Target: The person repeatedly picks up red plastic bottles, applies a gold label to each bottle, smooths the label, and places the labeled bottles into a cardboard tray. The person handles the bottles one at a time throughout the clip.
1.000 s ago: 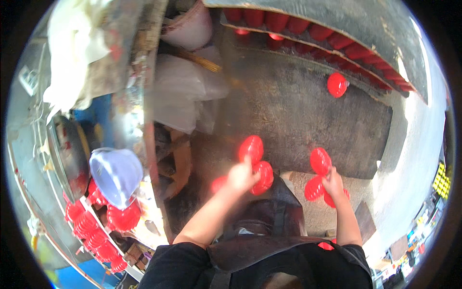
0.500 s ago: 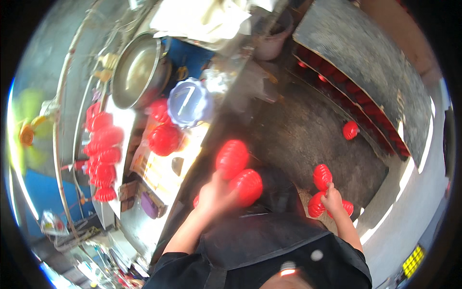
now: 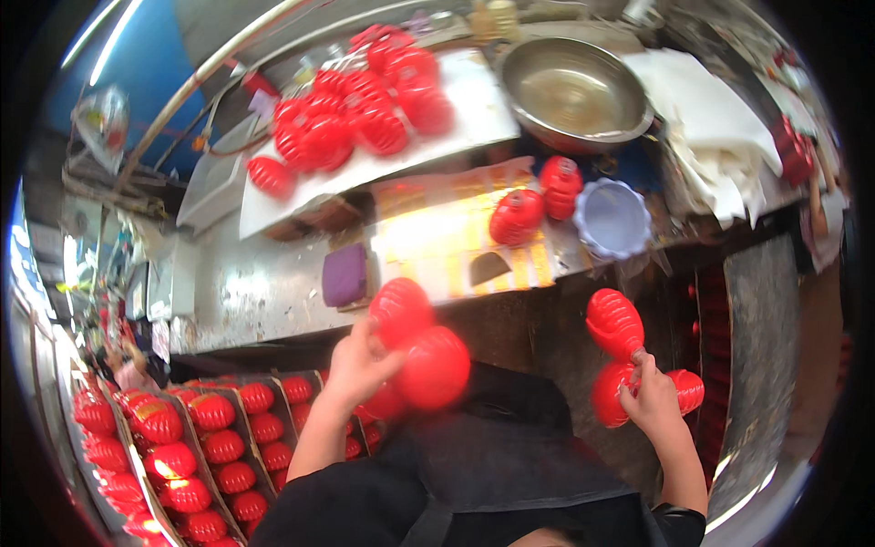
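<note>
My left hand (image 3: pixel 354 366) is closed on a bunch of shiny red lantern-shaped pieces (image 3: pixel 436 366), blurred by motion, held in front of the bench edge. On the right, my right hand (image 3: pixel 658 397) grips a similar bunch of ribbed red lantern-shaped pieces (image 3: pixel 616 323) by the middle where they meet. What the fingers pinch there is hidden. Two more red lantern-shaped pieces (image 3: pixel 517 217) stand on the bench beside a pale blue scalloped bowl (image 3: pixel 612 219).
A metal bench (image 3: pixel 246 296) crosses the view, carrying a purple block (image 3: pixel 344 275), a wide metal basin (image 3: pixel 576 91) and a white board (image 3: pixel 483 109) heaped with red pieces. At lower left, divided racks (image 3: pixel 196 428) hold rows of them. A dark panel (image 3: pixel 761 319) stands at right.
The view has swung left, bringing the bench across the front and the filled racks into sight. Both hands still hold their red bunches.
</note>
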### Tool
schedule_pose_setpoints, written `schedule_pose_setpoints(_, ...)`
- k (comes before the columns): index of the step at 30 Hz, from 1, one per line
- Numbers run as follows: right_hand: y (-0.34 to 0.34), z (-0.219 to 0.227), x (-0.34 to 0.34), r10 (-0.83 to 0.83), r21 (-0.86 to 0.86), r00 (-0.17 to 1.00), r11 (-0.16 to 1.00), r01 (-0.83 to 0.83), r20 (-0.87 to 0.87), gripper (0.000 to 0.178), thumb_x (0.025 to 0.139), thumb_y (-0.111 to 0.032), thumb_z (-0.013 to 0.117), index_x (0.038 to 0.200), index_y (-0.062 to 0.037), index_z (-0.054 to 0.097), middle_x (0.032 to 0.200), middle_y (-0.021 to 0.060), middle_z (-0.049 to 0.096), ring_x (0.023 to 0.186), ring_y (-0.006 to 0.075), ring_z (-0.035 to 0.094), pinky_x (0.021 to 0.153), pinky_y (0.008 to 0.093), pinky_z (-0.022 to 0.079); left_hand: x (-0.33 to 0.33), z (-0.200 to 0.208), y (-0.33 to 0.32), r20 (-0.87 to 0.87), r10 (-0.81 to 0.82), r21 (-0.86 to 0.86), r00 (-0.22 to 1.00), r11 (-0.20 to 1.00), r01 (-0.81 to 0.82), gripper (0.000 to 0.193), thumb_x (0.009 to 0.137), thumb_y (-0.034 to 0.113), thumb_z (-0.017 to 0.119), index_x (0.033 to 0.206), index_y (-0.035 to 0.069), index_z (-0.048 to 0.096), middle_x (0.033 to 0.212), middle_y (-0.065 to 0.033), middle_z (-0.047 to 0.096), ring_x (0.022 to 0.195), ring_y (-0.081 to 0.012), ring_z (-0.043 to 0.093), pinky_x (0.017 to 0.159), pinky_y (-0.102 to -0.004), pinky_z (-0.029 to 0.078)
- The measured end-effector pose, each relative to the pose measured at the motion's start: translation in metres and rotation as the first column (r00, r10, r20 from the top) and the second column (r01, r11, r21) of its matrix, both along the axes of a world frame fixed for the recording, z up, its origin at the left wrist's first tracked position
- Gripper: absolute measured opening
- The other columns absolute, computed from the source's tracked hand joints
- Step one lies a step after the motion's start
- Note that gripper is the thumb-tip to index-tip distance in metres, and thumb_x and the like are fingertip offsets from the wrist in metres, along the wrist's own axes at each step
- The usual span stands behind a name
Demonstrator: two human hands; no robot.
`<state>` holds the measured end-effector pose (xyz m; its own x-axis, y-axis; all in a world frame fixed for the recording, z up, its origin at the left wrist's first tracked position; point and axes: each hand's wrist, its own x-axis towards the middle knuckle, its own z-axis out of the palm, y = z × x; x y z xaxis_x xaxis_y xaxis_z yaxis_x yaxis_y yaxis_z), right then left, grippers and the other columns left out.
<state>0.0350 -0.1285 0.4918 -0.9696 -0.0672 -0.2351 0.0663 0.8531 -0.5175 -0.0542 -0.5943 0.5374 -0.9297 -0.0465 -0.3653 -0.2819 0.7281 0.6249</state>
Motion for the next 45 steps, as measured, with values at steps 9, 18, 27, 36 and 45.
schedule_pose_setpoints(9,-0.229,0.07,-0.22,0.447,-0.255,0.893,0.871,-0.419,0.06,0.051,0.083,-0.006,0.072,0.127,0.0014,0.048,0.08,0.0153,0.064,0.075,0.0361,0.069,0.067,0.0445,0.054,-0.064,0.028,-0.198,-0.209,0.233,-0.014,0.95,0.97,-0.241,0.058,0.081,0.013,0.08,0.13,-0.007,0.055,0.071,-0.0073,0.064,0.062,-0.0146,0.063,0.057,-0.031,0.052)
schedule_pose_setpoints(18,-0.425,0.108,-0.375,0.759,0.006,0.614,0.63,-0.777,-0.216,0.044,0.082,-0.002,0.067,0.122,0.0045,0.048,0.082,0.0269,0.065,0.081,0.0473,0.067,0.071,0.0537,0.053,-0.195,0.033,-0.349,-0.177,0.126,-0.264,0.976,0.949,-0.171,0.055,0.082,0.02,0.077,0.128,-0.001,0.056,0.08,-0.0119,0.065,0.075,-0.0258,0.067,0.071,-0.0394,0.053)
schedule_pose_setpoints(27,-0.552,0.094,-0.46,0.823,0.103,0.567,0.566,-0.818,-0.025,0.044,0.081,-0.006,0.069,0.121,0.0064,0.057,0.09,0.0271,0.068,0.092,0.0443,0.068,0.082,0.0503,0.054,-0.289,0.032,-0.409,-0.047,-0.072,-0.304,0.996,0.951,0.054,0.054,0.082,0.021,0.077,0.126,-0.002,0.056,0.099,-0.0227,0.067,0.095,-0.0373,0.066,0.084,-0.0441,0.051)
schedule_pose_setpoints(36,-0.607,0.083,-0.484,0.765,0.118,0.638,0.628,-0.769,0.086,0.046,0.082,-0.011,0.069,0.123,0.0072,0.062,0.097,0.0294,0.071,0.097,0.0426,0.072,0.088,0.0472,0.057,-0.336,0.024,-0.425,-0.128,-0.176,-0.443,0.976,0.891,0.102,0.07,0.081,0.02,0.075,0.145,0.003,0.053,0.124,-0.026,0.068,0.115,-0.0403,0.066,0.099,-0.0454,0.052)
schedule_pose_setpoints(45,-0.598,0.079,-0.458,0.671,-0.083,0.727,0.724,-0.685,-0.145,0.044,0.084,-0.008,0.068,0.124,0.0059,0.055,0.079,0.0217,0.068,0.078,0.0388,0.071,0.073,0.046,0.055,-0.335,-0.005,-0.424,-0.36,0.04,-0.42,0.932,0.885,-0.2,0.068,0.085,0.03,0.075,0.147,0.008,0.055,0.105,-0.0209,0.075,0.1,-0.0383,0.072,0.091,-0.0445,0.055)
